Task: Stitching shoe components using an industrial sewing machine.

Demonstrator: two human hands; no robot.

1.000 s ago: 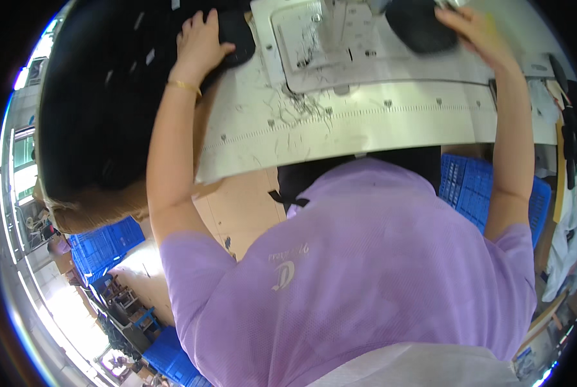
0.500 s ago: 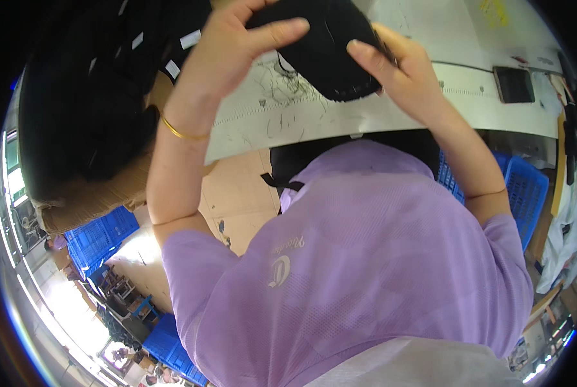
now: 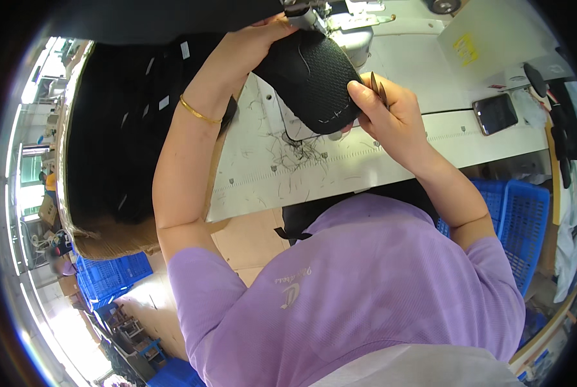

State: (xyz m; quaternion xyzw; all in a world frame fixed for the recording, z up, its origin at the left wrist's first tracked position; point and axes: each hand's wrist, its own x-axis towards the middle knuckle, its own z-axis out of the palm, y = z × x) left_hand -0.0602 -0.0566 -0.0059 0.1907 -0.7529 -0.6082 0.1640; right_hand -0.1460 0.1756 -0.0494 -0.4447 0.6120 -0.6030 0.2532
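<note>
Right hand (image 3: 395,116) is closed in a pinch on a black, round-ended piece of textured fabric (image 3: 317,80), its thumb lying on the upper face near the right edge and a fingertip just showing below that edge. The same hand also keeps a slim, dark, pointed metal tool (image 3: 383,93), whose two tips stand up between thumb and forefinger, beside the fabric.

Left hand (image 3: 266,37) is at the upper left end of the fabric piece, close to the shiny metal sewing-machine foot (image 3: 306,18). Its thumb stretches toward the metal; most of the other fingers are hidden, so how far it is open cannot be told.

The fabric piece slants between the two hands, its upper end at the machine foot and its rounded lower end, marked with a light stitched line, above the pale counter with a printed scale (image 3: 392,158).

The left forearm rises steeply from a bent elbow, a thin gold-coloured bracelet (image 3: 200,111) around its wrist. The right forearm runs up and inward from a bent elbow, the wrist over the counter.

Loose dark thread scraps (image 3: 298,151) lie on the counter below the fabric. A black rectangular phone (image 3: 495,115) lies on it to the right. Left of the left forearm, a brown cardboard box (image 3: 111,246) holds a heap of black pieces with white labels (image 3: 133,135).
</note>
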